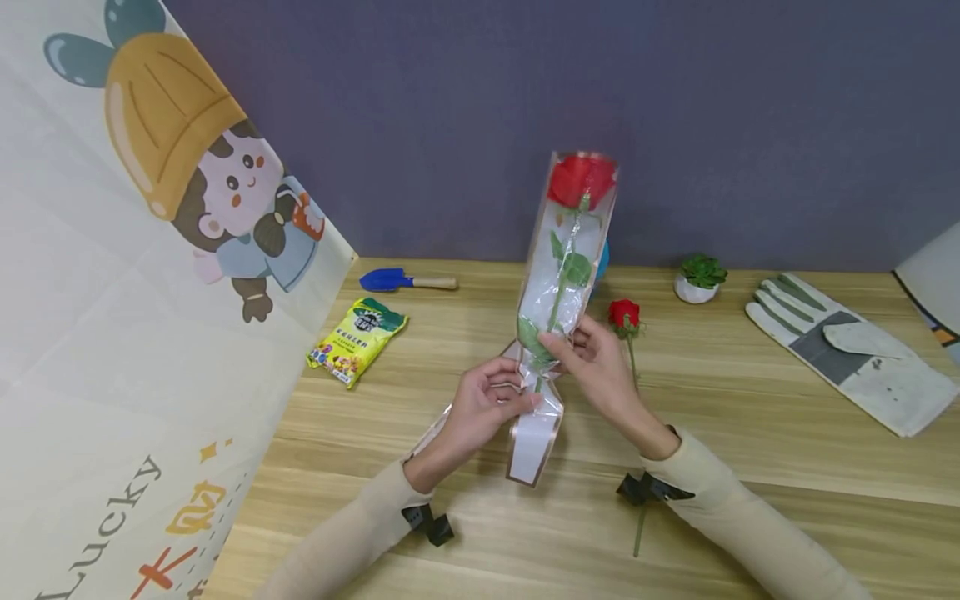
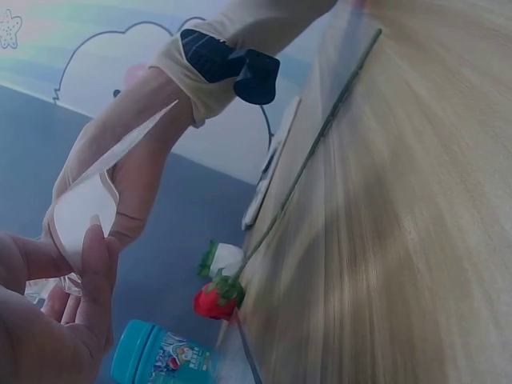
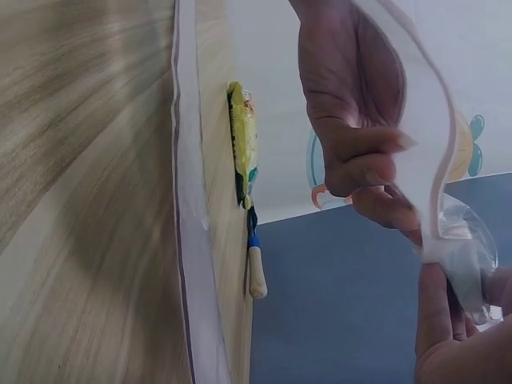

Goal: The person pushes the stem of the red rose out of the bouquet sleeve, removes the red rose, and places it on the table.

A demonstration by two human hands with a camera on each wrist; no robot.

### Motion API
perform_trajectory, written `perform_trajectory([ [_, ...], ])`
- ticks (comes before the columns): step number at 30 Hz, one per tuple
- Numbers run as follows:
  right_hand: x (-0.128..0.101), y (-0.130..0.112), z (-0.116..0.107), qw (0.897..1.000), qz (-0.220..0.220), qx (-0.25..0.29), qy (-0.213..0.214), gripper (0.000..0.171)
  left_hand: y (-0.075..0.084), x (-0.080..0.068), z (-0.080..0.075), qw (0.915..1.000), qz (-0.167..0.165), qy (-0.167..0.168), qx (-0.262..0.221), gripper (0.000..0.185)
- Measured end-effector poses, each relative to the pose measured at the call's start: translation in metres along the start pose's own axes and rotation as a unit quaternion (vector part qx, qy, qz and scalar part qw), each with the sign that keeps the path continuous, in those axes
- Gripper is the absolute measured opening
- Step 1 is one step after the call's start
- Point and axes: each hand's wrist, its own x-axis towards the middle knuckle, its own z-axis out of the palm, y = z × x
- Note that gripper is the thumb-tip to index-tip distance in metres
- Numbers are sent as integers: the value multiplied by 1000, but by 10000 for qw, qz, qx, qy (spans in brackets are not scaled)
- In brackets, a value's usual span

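Both hands hold a red artificial rose in a clear plastic sleeve upright above the middle of the wooden table. The left hand pinches the sleeve's gathered neck, probably to keep it closed. The right hand curls its fingers around the stem part, steadying it.

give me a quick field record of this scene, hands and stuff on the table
left hand: pinches the lower neck of the sleeve
right hand: grips the sleeve just above, at the stem
wrapped rose: red, upright in a clear sleeve
loose rose: lying on the table, right of the hands
left side: yellow packet, blue trowel
right side: small potted plant, work glove
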Motion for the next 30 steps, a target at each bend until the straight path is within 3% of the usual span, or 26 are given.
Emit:
perform_trajectory([
  [13, 2, -3, -2, 9999, -122, -119, 1, 37, 3, 3, 1, 9999, -96, 111, -50, 37],
  [18, 4, -6, -7, 9999, -142, -68, 24, 34, 5, 3, 1, 9999, -91, -44, 92, 39],
  [30, 8, -12, -16, 9992, 317, 214, 142, 37, 2, -1, 1, 9985, -105, -360, 403, 46],
])
